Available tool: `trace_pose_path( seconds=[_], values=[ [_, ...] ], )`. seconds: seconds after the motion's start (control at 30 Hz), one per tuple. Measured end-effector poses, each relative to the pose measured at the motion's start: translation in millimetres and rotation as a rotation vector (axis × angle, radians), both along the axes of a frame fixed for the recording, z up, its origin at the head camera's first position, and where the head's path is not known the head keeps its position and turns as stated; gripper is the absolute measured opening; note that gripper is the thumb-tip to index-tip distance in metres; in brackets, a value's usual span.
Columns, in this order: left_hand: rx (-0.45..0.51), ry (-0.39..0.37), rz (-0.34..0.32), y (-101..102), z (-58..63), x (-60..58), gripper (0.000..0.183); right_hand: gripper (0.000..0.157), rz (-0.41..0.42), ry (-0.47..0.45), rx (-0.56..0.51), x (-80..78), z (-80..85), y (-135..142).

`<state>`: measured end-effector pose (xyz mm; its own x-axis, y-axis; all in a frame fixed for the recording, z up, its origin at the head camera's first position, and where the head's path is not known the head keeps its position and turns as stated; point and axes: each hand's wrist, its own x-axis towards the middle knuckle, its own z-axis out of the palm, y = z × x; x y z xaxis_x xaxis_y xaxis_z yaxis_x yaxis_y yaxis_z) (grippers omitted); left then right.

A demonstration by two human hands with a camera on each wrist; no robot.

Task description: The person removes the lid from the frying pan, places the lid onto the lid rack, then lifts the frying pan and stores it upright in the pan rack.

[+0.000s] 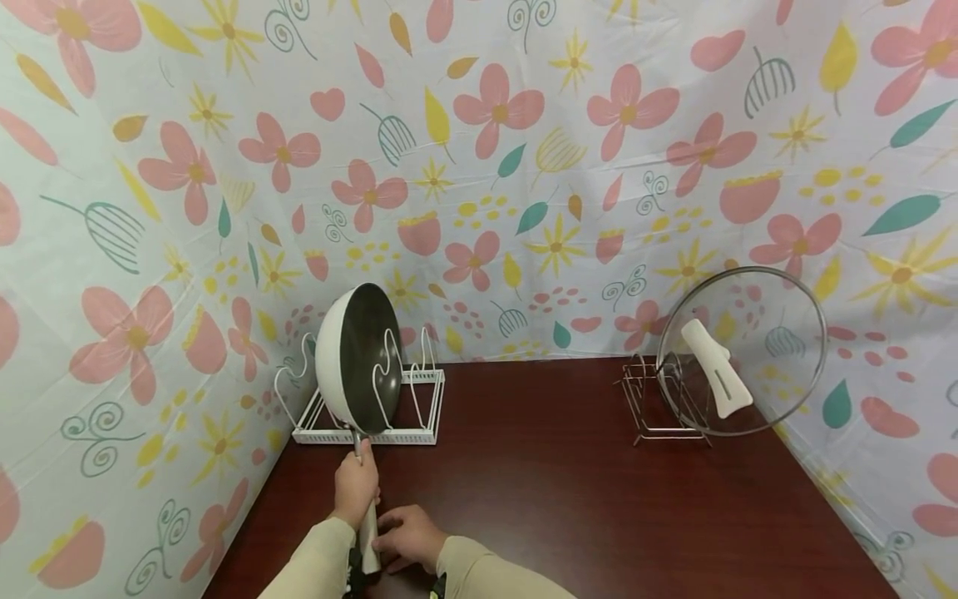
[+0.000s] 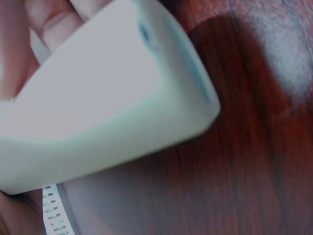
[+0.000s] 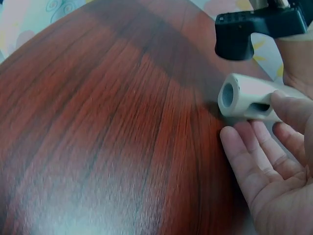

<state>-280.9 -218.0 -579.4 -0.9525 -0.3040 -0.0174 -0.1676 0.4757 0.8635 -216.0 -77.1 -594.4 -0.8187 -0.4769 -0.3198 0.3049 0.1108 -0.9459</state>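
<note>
A white frying pan (image 1: 329, 358) with a dark inside stands on edge in a white rack (image 1: 415, 437) at the left. Its pale handle (image 1: 370, 545) points toward me. Near the pan, my left hand (image 1: 355, 487) grips this handle, thumb along the top. My right hand (image 1: 413, 537) is at the handle's free end. In the right wrist view, the right thumb (image 3: 288, 107) lies against the handle (image 3: 252, 95), while the other fingers extend loosely underneath. The left wrist view shows the handle's end (image 2: 122, 93) close up, with part of the left fingers behind it.
At the right, a glass lid (image 1: 782, 349) with a white grip (image 1: 717, 366) leans upright in a small metal wire rack (image 1: 669, 433). Both racks stand on a dark red wooden table (image 1: 539, 466). A flower-patterned curtain (image 1: 494, 191) encloses the back and sides.
</note>
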Motion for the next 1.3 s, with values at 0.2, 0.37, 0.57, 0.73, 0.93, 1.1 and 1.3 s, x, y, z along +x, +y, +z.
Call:
trace_pose_path(
  seconds=[0.2,0.37,0.57,0.73,0.93,1.1,1.3],
  values=[
    [-0.001,-0.009,-0.006,-2,-0.4,0.6,0.064,0.016,-0.039,-0.029,0.02,4.6,0.6,5],
    [0.014,-0.002,-0.007,-3,-3.3,-0.4,0.064,0.011,-0.075,-0.035,0.006,8.6,-4.1,7],
    [0.082,0.002,-0.015,-4,-2.9,0.9,0.055,0.009,-0.102,-0.062,-0.027,11.7,-8.4,10],
    [0.131,0.005,-0.021,-4,-2.0,1.4,0.052,0.01,-0.12,-0.075,-0.044,12.6,-11.4,13],
    [0.117,0.005,-0.062,-2,-0.2,1.1,0.043,0.01,-0.126,-0.077,-0.038,11.0,-12.5,19],
    [0.018,-0.013,-0.101,-3,0.8,1.0,0.045,0.01,-0.128,-0.07,-0.024,10.6,-10.4,25],
    [-0.248,-0.036,-0.128,-15,6.5,0.9,0.048,0.012,-0.126,-0.061,-0.035,10.4,-11.5,34]
  ],
)
